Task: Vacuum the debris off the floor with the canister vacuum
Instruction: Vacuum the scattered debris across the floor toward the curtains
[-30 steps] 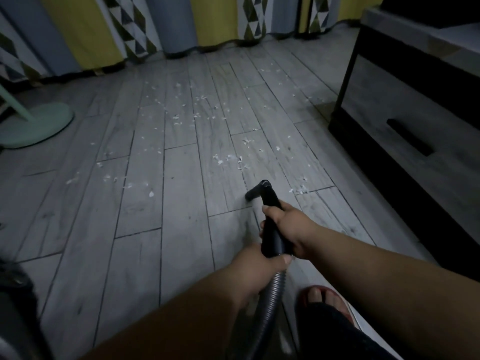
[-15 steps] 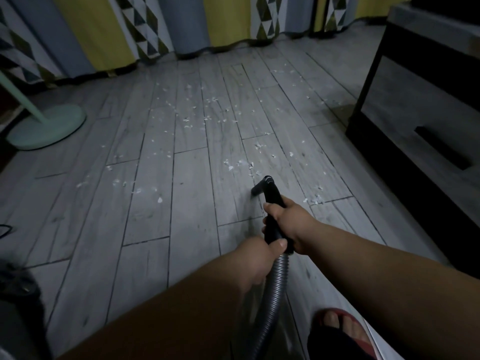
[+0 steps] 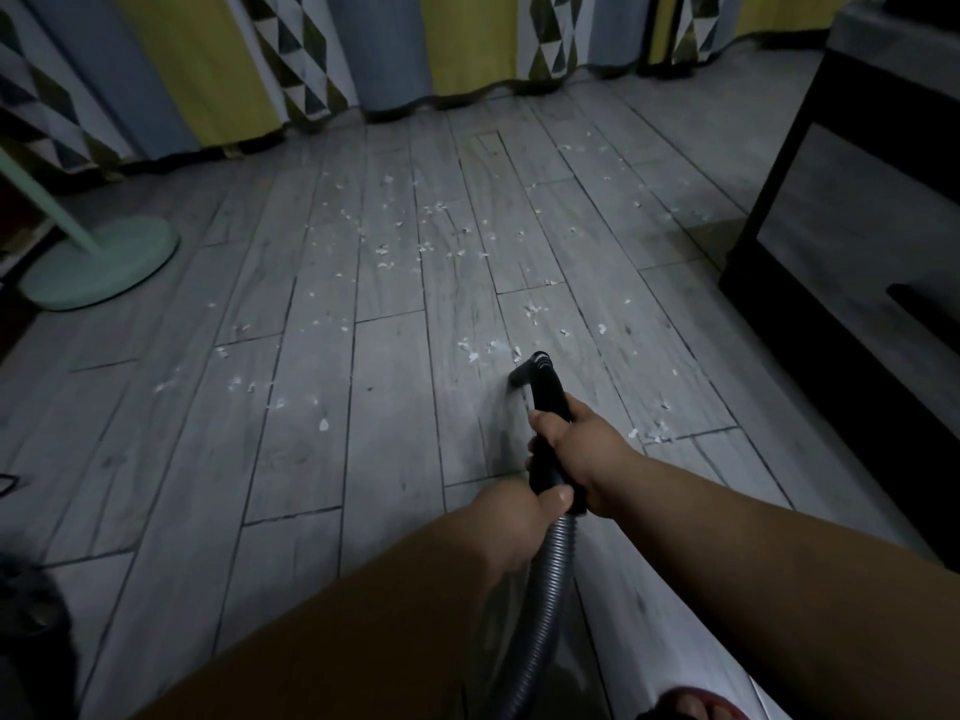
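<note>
The nozzle (image 3: 527, 370) has advanced up the frame over the last second and now sits just short of the nearest cluster of white debris (image 3: 475, 351) at centre, while the sandalled foot (image 3: 691, 704) has slipped to the lower edge. The right hand (image 3: 576, 449) grips the black handle tube (image 3: 548, 407), fingers wrapped fully around it. The left hand (image 3: 514, 527) grips just below, thumb over the joint with the ribbed hose (image 3: 550, 579). Most scraps still lie across the grey plank floor (image 3: 291, 459) towards the curtains (image 3: 363, 54) in the upper frame, so the sweep appears barely begun (the canister itself is not clearly seen). A green stand base (image 3: 104, 267) sits at left and a dark cabinet (image 3: 857, 283) at right. No brand, label or writing is legible.
</note>
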### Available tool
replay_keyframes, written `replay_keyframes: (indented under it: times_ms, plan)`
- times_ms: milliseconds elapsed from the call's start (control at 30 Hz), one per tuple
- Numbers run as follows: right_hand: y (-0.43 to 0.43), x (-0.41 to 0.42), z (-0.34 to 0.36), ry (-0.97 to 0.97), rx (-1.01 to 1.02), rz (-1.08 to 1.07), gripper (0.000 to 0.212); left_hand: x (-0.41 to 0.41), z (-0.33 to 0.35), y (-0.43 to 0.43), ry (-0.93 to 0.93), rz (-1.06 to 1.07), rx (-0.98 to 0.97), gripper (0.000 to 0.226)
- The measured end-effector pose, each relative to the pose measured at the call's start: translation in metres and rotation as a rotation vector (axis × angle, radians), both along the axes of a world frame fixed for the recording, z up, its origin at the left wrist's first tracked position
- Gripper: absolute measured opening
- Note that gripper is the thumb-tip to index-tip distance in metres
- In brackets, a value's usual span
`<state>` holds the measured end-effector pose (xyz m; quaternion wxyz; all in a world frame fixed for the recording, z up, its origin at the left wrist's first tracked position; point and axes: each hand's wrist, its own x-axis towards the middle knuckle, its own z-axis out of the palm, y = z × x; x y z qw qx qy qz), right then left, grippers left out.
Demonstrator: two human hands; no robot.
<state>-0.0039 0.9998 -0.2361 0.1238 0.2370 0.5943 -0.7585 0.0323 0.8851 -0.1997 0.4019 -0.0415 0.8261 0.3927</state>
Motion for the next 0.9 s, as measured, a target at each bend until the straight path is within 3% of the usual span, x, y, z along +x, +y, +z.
replay_keyframes:
  times_ms: [567, 900]
  plan:
    - [0.009, -0.055, -0.011, 0.022, 0.083, 0.044, 0.028, -0.055, -0.017, 0.008, -0.024, 0.039, 0.019, 0.048]
    - [0.01, -0.088, -0.001, -0.008, 0.16, 0.057, 0.037, -0.074, -0.01, 0.024, 0.045, 0.153, 0.016, 0.043]
